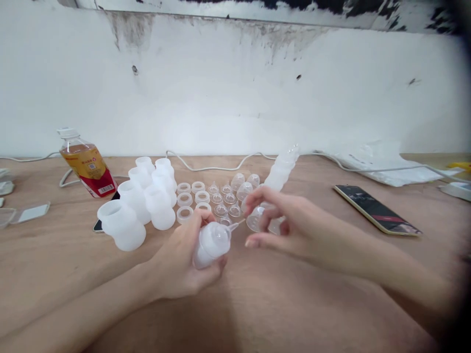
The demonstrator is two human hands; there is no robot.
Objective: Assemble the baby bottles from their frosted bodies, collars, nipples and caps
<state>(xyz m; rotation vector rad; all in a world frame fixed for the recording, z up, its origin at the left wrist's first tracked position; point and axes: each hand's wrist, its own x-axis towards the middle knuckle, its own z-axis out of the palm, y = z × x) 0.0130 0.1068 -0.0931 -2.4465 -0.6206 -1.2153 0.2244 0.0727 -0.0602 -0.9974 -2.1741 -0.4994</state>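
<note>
My left hand is wrapped round a small baby bottle with a clear rounded top, tilted so its narrow teat points to the right. A thin pale strip extends from the teat's tip; what it is I cannot make out. Just right of it, my right hand has its thumb and fingers apart, with nothing visibly gripped. Behind the hands lie several clear silicone teats, white collar rings and clear domed caps. Frosted bottle bodies stand in rows to the left.
A drink bottle stands at the back left, near a dark phone partly behind the bottle bodies. Another phone lies at right. A stacked row of translucent pieces, a white cable and a plastic bag lie toward the wall.
</note>
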